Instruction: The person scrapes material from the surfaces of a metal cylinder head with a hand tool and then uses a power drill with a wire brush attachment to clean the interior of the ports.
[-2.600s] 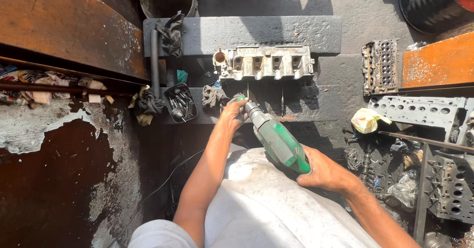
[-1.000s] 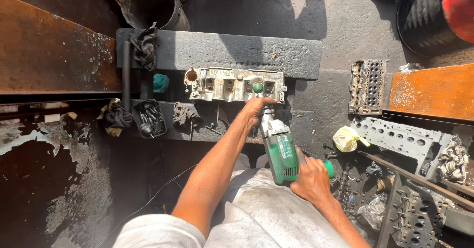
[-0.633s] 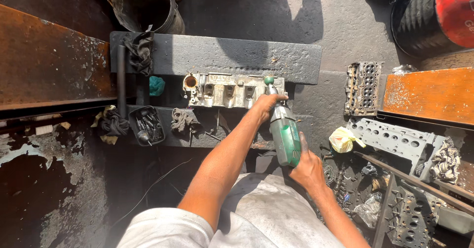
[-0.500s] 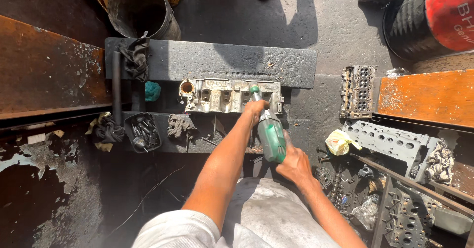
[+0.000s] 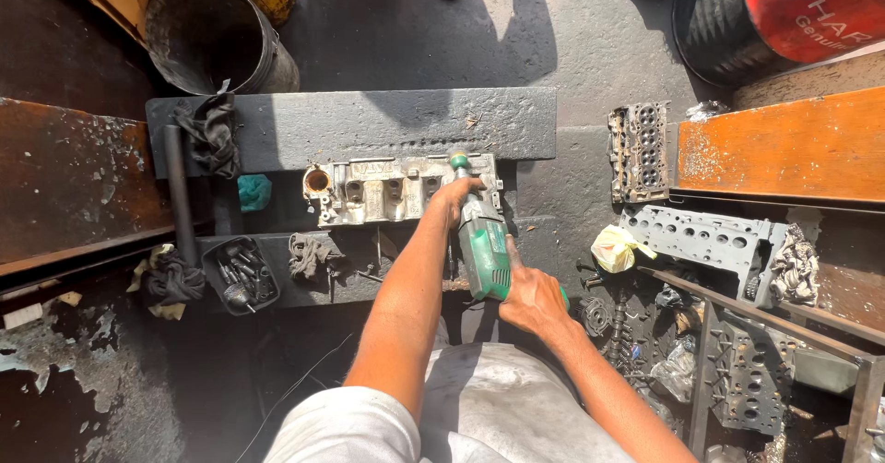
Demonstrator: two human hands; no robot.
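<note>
Green handheld power grinder (image 5: pixel 484 255) over the grey metal cylinder head's (image 5: pixel 387 189) right end: left hand (image 5: pixel 454 195) closed around its nose, right hand (image 5: pixel 530 302) clasping its rear.

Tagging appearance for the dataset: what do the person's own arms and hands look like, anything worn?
Both hands are bare: no gloves, rings or watch show on the left hand or the right hand. Both forearms are bare too. A short light grey sleeve covers the left upper arm; the right arm's sleeve is out of view. No cables or markings on either arm.
</note>
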